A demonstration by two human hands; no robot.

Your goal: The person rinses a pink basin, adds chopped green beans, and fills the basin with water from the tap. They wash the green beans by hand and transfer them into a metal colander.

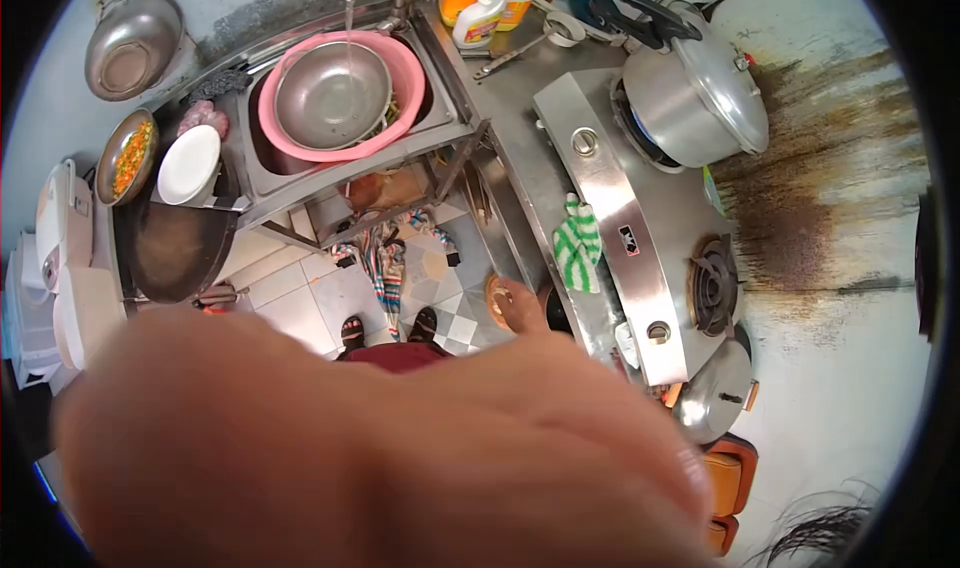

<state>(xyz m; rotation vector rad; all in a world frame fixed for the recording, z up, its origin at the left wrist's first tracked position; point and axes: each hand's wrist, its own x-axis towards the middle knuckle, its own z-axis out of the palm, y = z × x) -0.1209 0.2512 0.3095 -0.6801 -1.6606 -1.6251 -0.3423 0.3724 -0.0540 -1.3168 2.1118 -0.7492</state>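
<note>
A large, blurred hand fills the lower part of the view, very close to the camera. It appears to be my left hand (380, 438), and its finger positions are smeared. My right hand (522, 308) is lower down, beside the front edge of the steel counter (510, 158). At its fingers is a small, round, tan shape (497, 301); whether it is held cannot be made out. A green and white striped cloth (577, 246) hangs over the counter's edge near this hand.
Water runs into a metal bowl (333, 93) inside a pink basin (405, 78) in the sink. A pressure cooker (690, 88) stands on the stove (625, 228). At left are a white bowl (188, 165), a pan of diced vegetables (128, 158) and a dark wok (175, 248).
</note>
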